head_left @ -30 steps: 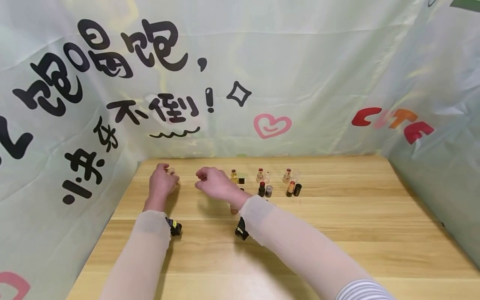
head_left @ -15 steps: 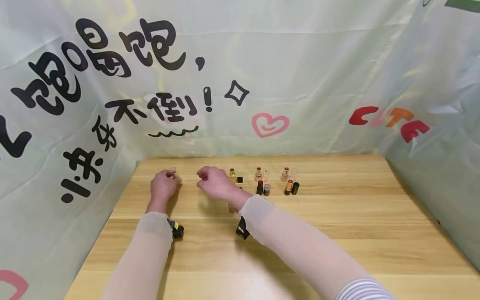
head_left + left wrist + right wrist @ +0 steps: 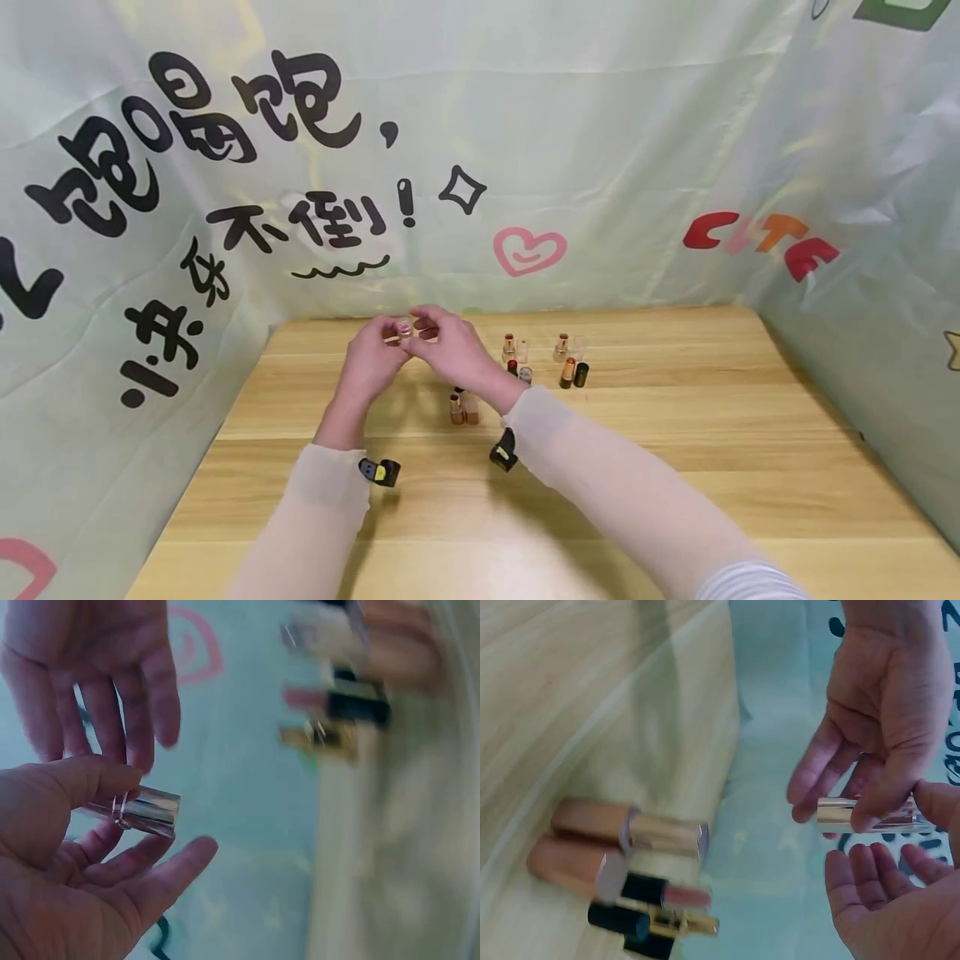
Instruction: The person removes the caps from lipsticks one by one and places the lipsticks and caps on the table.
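Note:
My left hand (image 3: pixel 371 358) pinches a shiny lipstick tube (image 3: pixel 836 814) between thumb and fingers, raised above the far left of the table. A see-through cap seems to cover one end, though it is small and partly hidden by fingers. Close beside it is my right hand (image 3: pixel 457 350), with loosely bent, spread fingers. In the right wrist view its thumb (image 3: pixel 936 804) reaches the tube's end, while its other fingers stay apart below. Whether the thumb presses on the tube cannot be told.
Uncapped lipsticks stand beside their caps on the wooden table (image 3: pixel 675 433): a pinkish one (image 3: pixel 456 410) at the front, an orange one (image 3: pixel 567 372) by a black cap (image 3: pixel 581 375), and red ones (image 3: pixel 562 346) behind. A printed cloth (image 3: pixel 600 167) encloses the back and sides.
My left hand has lifted the lipstick off the table at the far left and carried it right. My right hand now meets it there, slightly raised.

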Demonstrator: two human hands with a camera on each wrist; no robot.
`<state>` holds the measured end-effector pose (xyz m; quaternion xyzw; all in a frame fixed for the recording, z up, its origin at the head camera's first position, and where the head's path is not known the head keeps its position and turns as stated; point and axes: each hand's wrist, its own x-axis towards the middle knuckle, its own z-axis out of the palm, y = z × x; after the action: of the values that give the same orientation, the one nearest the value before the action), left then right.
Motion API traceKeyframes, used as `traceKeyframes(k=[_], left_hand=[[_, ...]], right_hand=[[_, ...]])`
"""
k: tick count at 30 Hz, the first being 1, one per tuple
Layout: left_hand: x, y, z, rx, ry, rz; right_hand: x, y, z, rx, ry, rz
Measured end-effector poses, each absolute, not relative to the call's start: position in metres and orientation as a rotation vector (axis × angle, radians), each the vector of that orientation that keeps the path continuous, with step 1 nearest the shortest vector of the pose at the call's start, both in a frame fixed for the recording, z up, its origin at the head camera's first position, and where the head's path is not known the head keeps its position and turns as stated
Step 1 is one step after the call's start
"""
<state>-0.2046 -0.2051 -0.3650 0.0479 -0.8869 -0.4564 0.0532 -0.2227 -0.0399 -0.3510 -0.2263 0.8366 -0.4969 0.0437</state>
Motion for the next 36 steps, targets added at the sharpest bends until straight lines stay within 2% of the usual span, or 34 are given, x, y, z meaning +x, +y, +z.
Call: traceKeyframes(k=[7, 19, 36], left_hand=[[-0.184, -0.16, -0.356, -0.081, -2.689, -1.533], [-0.164, -0.097, -0.371, -0.236, -2.721, -1.635], [-0.15, -0.059, -0.401, -0.376, -2.774, -1.593]], right_hand=[[-0.214, 0.007, -0.345, -0.637, 2.501, -1.684], [-0.189, 0.088, -0.358, -0.54, 2.428, -1.744], [-0.166, 0.127, -0.386, -0.544, 2.627, -1.509]])
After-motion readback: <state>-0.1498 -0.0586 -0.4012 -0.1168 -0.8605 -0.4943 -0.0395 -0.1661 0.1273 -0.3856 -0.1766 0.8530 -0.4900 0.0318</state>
